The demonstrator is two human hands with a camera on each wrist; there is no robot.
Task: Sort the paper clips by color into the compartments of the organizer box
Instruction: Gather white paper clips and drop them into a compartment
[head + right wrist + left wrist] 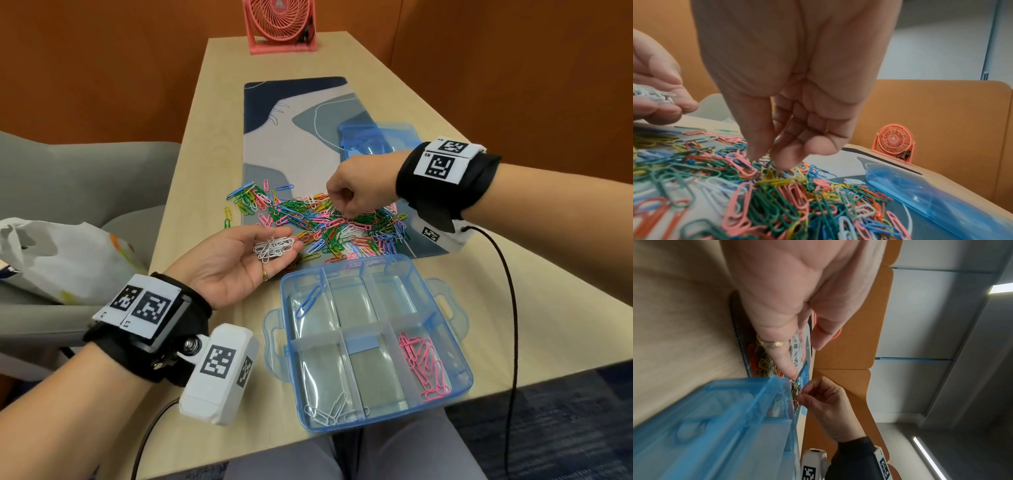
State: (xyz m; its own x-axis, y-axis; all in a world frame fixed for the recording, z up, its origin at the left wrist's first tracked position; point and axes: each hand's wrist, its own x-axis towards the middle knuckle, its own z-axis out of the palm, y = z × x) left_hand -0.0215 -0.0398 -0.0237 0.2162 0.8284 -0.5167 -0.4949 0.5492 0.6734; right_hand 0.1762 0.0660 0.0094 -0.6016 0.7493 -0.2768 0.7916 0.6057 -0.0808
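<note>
A heap of mixed-colour paper clips (318, 222) (777, 194) lies on the desk mat. My left hand (246, 253) is palm up beside it, fingers relaxed, with a small bunch of white clips (273, 247) (651, 94) resting on them. My right hand (346, 205) (768, 160) hangs over the middle of the heap, fingers curled, thumb and forefinger pinching a clip whose colour is hidden. The clear blue organizer box (394, 407) (715, 418) stands nearest me. It holds pink clips (424, 366) near right, white clips (329, 411) near left, and one blue clip (308, 301) far left.
The box's blue lid (376, 140) (920, 194) lies on the patterned mat (291, 137) behind the heap. A pink fan (279, 24) stands at the table's far end. A plastic bag (58, 260) sits on the grey chair to the left. A black cable (510, 308) trails off my right wrist.
</note>
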